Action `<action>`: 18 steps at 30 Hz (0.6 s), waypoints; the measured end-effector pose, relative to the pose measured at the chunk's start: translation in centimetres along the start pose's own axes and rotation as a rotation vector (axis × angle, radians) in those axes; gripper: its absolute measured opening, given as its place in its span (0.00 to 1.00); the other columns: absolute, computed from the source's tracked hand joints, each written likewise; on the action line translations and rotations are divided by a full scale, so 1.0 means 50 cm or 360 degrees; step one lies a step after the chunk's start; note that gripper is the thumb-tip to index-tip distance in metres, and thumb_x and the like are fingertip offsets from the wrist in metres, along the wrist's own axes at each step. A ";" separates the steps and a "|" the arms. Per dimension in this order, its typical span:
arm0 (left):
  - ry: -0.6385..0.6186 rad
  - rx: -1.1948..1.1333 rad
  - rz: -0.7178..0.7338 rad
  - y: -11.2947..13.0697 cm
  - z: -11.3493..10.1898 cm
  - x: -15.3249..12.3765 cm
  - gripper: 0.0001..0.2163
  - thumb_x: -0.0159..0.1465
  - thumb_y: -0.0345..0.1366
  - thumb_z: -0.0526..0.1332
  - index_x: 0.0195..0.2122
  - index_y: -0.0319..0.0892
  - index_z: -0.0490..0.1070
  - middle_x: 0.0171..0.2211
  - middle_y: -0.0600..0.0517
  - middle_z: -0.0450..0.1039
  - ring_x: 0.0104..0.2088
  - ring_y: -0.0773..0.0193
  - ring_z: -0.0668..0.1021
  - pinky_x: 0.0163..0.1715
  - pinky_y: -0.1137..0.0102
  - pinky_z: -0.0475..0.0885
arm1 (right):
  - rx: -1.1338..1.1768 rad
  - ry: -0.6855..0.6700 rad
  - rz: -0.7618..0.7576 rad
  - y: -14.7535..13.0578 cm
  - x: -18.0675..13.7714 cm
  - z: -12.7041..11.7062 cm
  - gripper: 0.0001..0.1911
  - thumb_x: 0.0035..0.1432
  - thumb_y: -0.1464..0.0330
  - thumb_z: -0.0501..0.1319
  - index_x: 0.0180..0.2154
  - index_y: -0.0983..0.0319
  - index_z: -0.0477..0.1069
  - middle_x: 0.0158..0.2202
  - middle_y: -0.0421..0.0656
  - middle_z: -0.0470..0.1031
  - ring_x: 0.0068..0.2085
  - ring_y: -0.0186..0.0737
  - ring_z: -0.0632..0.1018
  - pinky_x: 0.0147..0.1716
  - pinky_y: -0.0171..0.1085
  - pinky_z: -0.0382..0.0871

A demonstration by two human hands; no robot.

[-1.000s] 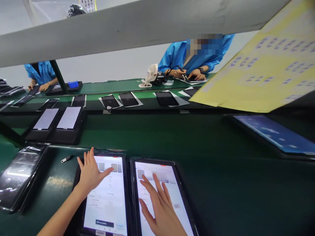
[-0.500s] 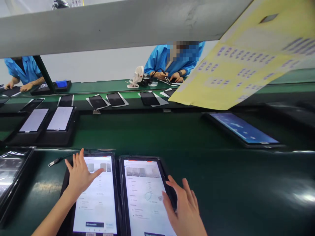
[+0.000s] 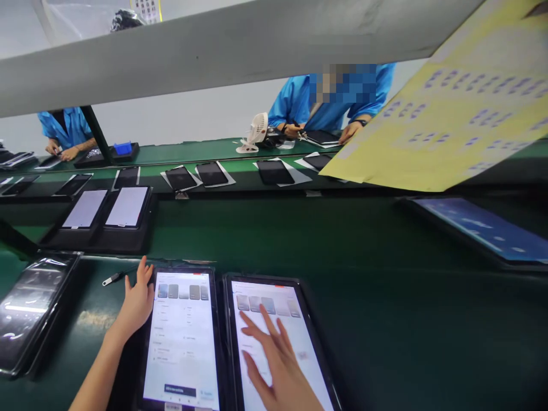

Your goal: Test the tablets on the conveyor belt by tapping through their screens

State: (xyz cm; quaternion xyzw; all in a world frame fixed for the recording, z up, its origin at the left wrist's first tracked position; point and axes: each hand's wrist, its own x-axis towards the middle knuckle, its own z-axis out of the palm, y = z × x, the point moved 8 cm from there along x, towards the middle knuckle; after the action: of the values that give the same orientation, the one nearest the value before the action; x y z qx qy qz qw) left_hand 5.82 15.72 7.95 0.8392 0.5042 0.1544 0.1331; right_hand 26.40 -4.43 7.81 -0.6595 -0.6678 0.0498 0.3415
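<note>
Right now both lit tablets lie side by side, close in front on the green desk [image 3: 385, 319]. The left hand [image 3: 136, 302] rests open-fingered on the left tablet's [image 3: 182, 337] left edge, steadying it and clasping nothing. The right hand [image 3: 278, 359] lies spread over the right tablet [image 3: 295, 325], fingertips touching the screen, so tapping through its menu seems the step in hand; a precise fingertip press looks needed. Beyond, dark tablets [image 3: 274, 171] line a far belt where co-workers in blue sit; a yellow label sheet [image 3: 449, 131] hangs overhead.

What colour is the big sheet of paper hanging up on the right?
The big hanging paper sheet is pale yellow with rows of small purple marks, seen in the head view.
</note>
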 end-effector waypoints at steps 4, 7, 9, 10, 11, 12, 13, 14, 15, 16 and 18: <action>-0.0007 -0.0074 -0.0103 0.001 -0.007 0.001 0.28 0.67 0.32 0.41 0.66 0.40 0.31 0.56 0.37 0.71 0.61 0.55 0.68 0.61 0.38 0.50 | -0.0048 0.0171 0.0229 0.063 -0.017 -0.051 0.14 0.72 0.59 0.44 0.52 0.57 0.60 0.61 0.47 0.60 0.64 0.60 0.53 0.51 0.71 0.62; 0.0044 -0.0022 -0.0141 0.037 0.009 0.002 0.36 0.65 0.48 0.53 0.66 0.34 0.39 0.60 0.30 0.63 0.63 0.42 0.64 0.61 0.35 0.40 | -0.0153 0.0260 0.0354 0.106 -0.034 -0.072 0.19 0.71 0.53 0.44 0.51 0.57 0.62 0.60 0.49 0.61 0.62 0.67 0.56 0.42 0.72 0.69; 0.0058 0.0001 -0.0139 0.052 0.019 0.002 0.42 0.60 0.52 0.59 0.65 0.29 0.43 0.62 0.26 0.57 0.65 0.34 0.57 0.60 0.34 0.35 | -0.0178 0.0319 0.0358 0.119 -0.041 -0.077 0.20 0.71 0.52 0.43 0.50 0.57 0.62 0.59 0.50 0.63 0.61 0.67 0.58 0.41 0.72 0.69; 0.0050 -0.0006 -0.0134 0.053 0.021 0.002 0.42 0.60 0.51 0.60 0.65 0.29 0.43 0.62 0.26 0.56 0.65 0.33 0.56 0.59 0.33 0.36 | -0.0184 0.0332 0.0339 0.121 -0.042 -0.076 0.19 0.72 0.53 0.43 0.50 0.58 0.62 0.58 0.50 0.64 0.61 0.66 0.59 0.42 0.73 0.68; 0.0033 -0.0027 -0.0127 0.047 0.020 0.001 0.39 0.62 0.48 0.58 0.65 0.30 0.43 0.62 0.26 0.57 0.65 0.34 0.57 0.59 0.32 0.39 | -0.0204 0.0339 0.0323 0.123 -0.043 -0.072 0.19 0.72 0.53 0.42 0.49 0.58 0.62 0.57 0.51 0.65 0.61 0.66 0.58 0.43 0.74 0.66; 0.0008 -0.0059 -0.0114 0.038 0.017 0.001 0.34 0.64 0.43 0.54 0.66 0.32 0.41 0.62 0.28 0.59 0.64 0.38 0.60 0.59 0.32 0.43 | -0.0240 0.0346 0.0320 0.125 -0.043 -0.067 0.20 0.72 0.53 0.41 0.48 0.58 0.62 0.57 0.52 0.65 0.62 0.66 0.57 0.44 0.74 0.65; -0.0016 -0.0097 -0.0096 0.027 0.012 0.001 0.31 0.65 0.37 0.50 0.66 0.35 0.39 0.61 0.31 0.62 0.63 0.43 0.63 0.59 0.34 0.48 | -0.0285 0.0347 0.0308 0.124 -0.043 -0.059 0.20 0.72 0.54 0.40 0.47 0.59 0.62 0.56 0.54 0.65 0.62 0.66 0.55 0.44 0.75 0.65; -0.0036 -0.0132 -0.0076 0.015 0.006 0.002 0.29 0.65 0.32 0.46 0.66 0.37 0.38 0.59 0.34 0.65 0.62 0.48 0.66 0.59 0.37 0.53 | -0.0334 0.0354 0.0299 0.121 -0.043 -0.051 0.20 0.72 0.55 0.40 0.47 0.60 0.61 0.56 0.56 0.65 0.63 0.66 0.53 0.45 0.75 0.63; -0.0045 -0.0159 -0.0054 0.004 -0.002 0.002 0.29 0.63 0.27 0.44 0.66 0.39 0.38 0.58 0.36 0.68 0.61 0.53 0.67 0.60 0.42 0.58 | -0.0374 0.0357 0.0290 0.114 -0.041 -0.042 0.19 0.72 0.56 0.40 0.47 0.61 0.61 0.56 0.59 0.64 0.63 0.67 0.51 0.47 0.75 0.62; -0.0041 -0.0176 -0.0034 -0.004 -0.009 0.003 0.30 0.62 0.24 0.43 0.66 0.40 0.39 0.57 0.38 0.69 0.61 0.55 0.68 0.59 0.46 0.61 | -0.0395 0.0352 0.0268 0.103 -0.039 -0.032 0.18 0.72 0.58 0.40 0.47 0.62 0.61 0.57 0.61 0.62 0.64 0.67 0.50 0.48 0.75 0.61; 0.0017 -0.0173 -0.0004 -0.009 -0.021 0.004 0.30 0.60 0.22 0.42 0.65 0.39 0.42 0.59 0.37 0.67 0.62 0.55 0.67 0.59 0.49 0.64 | -0.0320 0.0244 0.0158 0.066 -0.030 -0.006 0.15 0.72 0.63 0.41 0.49 0.63 0.60 0.59 0.59 0.60 0.64 0.64 0.49 0.51 0.72 0.61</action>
State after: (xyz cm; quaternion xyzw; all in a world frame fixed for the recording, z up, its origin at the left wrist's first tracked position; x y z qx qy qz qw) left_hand 5.13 16.16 8.75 0.8293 0.4967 0.1858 0.1761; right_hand 29.19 -5.48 5.77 -0.7246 -0.6079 -0.0509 0.3208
